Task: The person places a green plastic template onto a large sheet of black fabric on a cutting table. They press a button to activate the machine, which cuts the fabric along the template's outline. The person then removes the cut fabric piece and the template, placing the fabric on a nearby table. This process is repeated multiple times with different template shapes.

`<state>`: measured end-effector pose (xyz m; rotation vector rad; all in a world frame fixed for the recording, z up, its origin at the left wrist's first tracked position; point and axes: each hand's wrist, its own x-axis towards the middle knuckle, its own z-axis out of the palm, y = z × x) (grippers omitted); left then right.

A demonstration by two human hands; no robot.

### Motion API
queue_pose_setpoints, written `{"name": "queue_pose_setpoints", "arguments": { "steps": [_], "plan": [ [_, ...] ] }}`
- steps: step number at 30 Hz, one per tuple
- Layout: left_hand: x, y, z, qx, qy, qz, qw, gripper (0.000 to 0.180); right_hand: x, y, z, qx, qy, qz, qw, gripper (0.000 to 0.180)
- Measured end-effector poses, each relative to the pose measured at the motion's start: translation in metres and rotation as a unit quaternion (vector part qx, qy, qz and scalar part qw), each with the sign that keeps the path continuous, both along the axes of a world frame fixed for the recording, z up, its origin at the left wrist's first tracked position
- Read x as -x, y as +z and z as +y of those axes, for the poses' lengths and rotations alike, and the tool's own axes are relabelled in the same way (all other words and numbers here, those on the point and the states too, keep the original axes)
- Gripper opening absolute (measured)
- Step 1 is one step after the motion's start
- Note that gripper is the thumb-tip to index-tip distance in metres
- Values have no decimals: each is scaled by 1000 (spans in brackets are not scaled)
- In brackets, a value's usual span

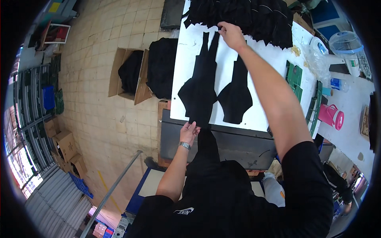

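Observation:
A black cut fabric piece (200, 85) lies on the white tabletop (184, 65), its wide end toward me and two narrow strips pointing away. At its near edge, my left hand (189, 133) pinches the cloth between thumb and fingers. My right hand (232, 35) reaches across to the far end, its fingers closed on the tip of the right-hand strip. A second black fabric piece (236, 97) of similar outline rests just right of the first, partly hidden behind my right forearm. Beyond my right hand, a heap of black fabric pieces (246, 18) covers the far side of the table.
Left of the table stand an open cardboard box (141, 81) of black cloth and a black cloth bundle (162, 67). Green plastic trays (293, 79), a pink jug (330, 116), a clear bottle (339, 84) and a small fan (346, 43) are at the right. A metal rail (115, 184) slants at lower left.

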<state>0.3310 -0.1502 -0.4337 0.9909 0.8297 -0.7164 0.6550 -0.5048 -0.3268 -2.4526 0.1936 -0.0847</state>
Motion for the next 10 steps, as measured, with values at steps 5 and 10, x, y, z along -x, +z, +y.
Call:
{"name": "queue_pose_setpoints", "arguments": {
  "steps": [5,10],
  "plan": [
    [4,0,14,-82,-126,12,989,31,114,-79,7,126,-27,188,974,39],
    [52,-20,70,-161,-478,-134,853,26,421,-78,34,-65,124,402,905,21]
  ]
}}
